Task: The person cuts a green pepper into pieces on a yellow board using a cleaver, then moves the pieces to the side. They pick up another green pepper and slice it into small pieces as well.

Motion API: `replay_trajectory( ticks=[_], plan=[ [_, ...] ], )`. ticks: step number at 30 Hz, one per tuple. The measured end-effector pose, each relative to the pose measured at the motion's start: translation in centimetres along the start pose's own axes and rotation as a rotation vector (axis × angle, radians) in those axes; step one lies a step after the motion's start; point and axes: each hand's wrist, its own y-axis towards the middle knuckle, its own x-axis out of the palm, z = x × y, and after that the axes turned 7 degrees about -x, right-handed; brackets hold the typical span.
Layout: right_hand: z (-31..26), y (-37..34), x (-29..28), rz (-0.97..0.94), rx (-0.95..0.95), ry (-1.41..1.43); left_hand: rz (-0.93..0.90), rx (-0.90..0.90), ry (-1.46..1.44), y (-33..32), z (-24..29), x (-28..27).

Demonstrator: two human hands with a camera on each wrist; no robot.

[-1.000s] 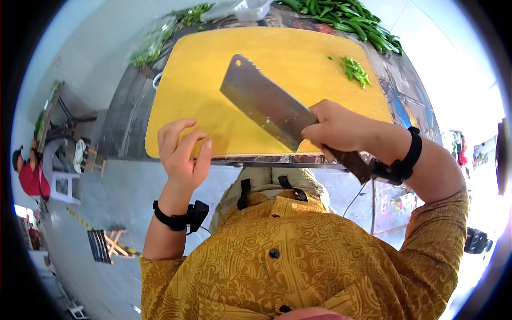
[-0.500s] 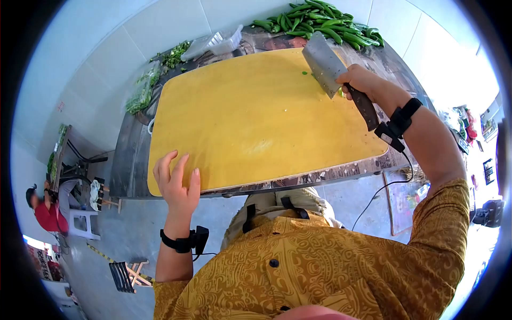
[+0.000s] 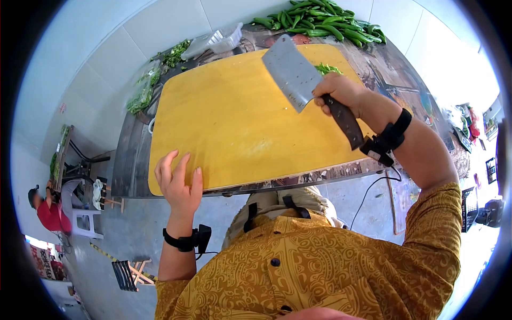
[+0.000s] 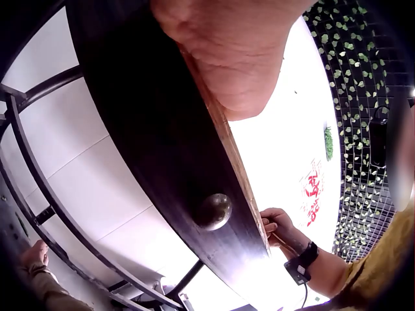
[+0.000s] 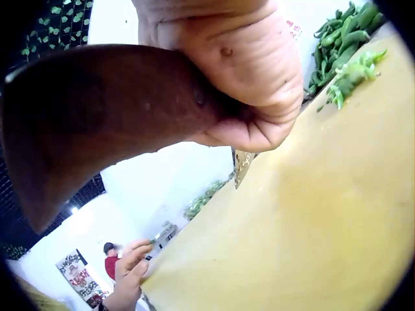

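Observation:
My right hand point(image 3: 341, 96) grips a cleaver point(image 3: 292, 72) by its dark wooden handle, the wide blade tilted over the far right part of a yellow cutting board point(image 3: 224, 128). Beside the blade lies a small heap of chopped green pepper point(image 3: 326, 69), partly hidden; the right wrist view shows this chopped pepper point(image 5: 353, 79) at the board's far side. At the near left edge of the board is my left hand point(image 3: 180, 184), holding nothing, its fingers spread and loosely bent. The left wrist view has its palm side point(image 4: 240, 58) along the board's edge.
Whole green peppers point(image 3: 330, 24) are piled behind the board at the back right. A clear plastic tray point(image 3: 226, 40), leafy greens point(image 3: 176, 55) and a bag of greens point(image 3: 143, 93) lie at the back left. A person in red point(image 3: 53, 213) is off to the left.
The right hand carried the cleaver from the middle of the board to the far right, then drew it back left and slightly nearer. The left hand stays almost in place; the head view has shifted.

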Motion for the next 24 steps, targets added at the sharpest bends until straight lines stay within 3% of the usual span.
replay_trajectory(
  ticks=[4,13,20,21,24],
  plan=[
    [0.2,-1.7,2.3,-0.070,0.044,-0.082,0.002,-0.001,0.005,0.0,0.1,0.1],
    [0.8,1.0,-3.5,0.374,0.077,0.020,0.030,0.003,0.000,0.0,0.0,0.1],
    [-1.4,-3.3,-5.8,0.325,-0.062,0.159,0.039,0.001,-0.016,-0.2,-0.2,0.2],
    [-1.9,-4.3,-5.2,0.367,-0.131,0.109,0.040,-0.007,-0.028,-0.2,-0.2,0.2],
    [-2.5,-6.7,-4.8,0.323,-0.289,-0.382,0.036,-0.022,-0.050,-0.4,-0.3,-0.1]
  ],
)
